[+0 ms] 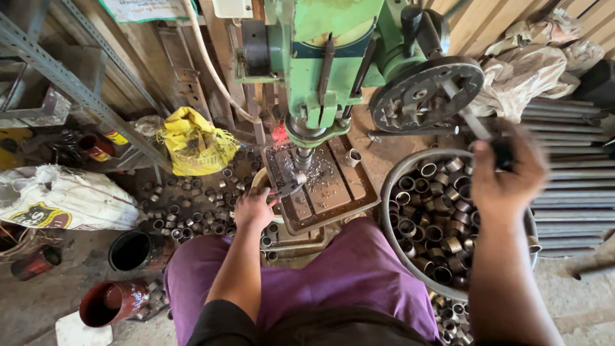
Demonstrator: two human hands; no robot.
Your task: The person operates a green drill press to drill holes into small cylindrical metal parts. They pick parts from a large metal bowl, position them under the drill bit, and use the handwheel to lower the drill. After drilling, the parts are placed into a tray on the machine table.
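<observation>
dirt floor [38, 301], scattered metal rings [186, 218]

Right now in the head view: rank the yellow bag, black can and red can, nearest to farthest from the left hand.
From the left hand at the drill table:
1. Yellow bag, up and to its left, by the shelf frame.
2. Black can, lower left on the floor; not much farther than the bag.
3. Red can, farthest, bottom left past the black can.

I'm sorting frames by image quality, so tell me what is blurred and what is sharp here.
Head view: the right hand on the black lever handle is smeared by motion blur; the left hand, the drill table and the bowl of metal rings are sharp; light is even daylight, with wide-angle bending at the edges.
</observation>
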